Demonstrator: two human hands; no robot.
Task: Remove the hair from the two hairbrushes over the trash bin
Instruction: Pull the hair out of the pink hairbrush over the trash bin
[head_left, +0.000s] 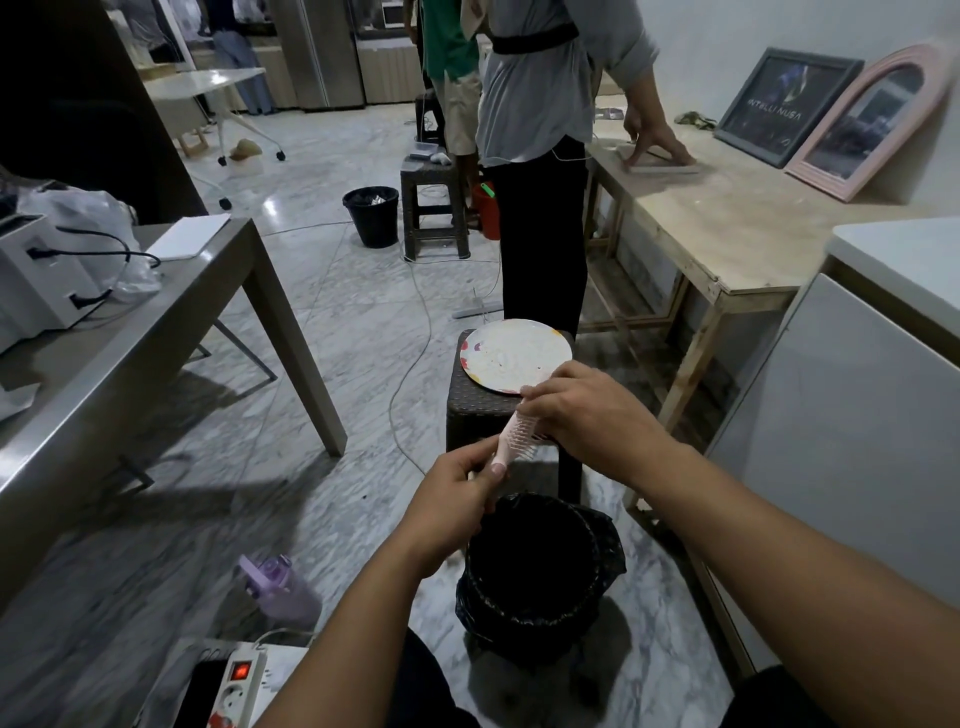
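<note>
A pale pink hairbrush (511, 441) hangs in the air just above and beyond a black trash bin (535, 566) lined with a black bag. My left hand (457, 499) grips the brush's handle end, thumb on top. My right hand (587, 415) curls over the bristle head and covers most of it; whether it pinches hair cannot be made out. A second hairbrush is not in view.
Behind the bin stands a dark woven stool (483, 405) with a white plate (517, 361) on it. A person (535, 156) works at a wooden bench (727, 228) on the right. A grey table (130, 322) is left; a purple bottle (280, 587) and a power strip (234, 686) lie near my knees.
</note>
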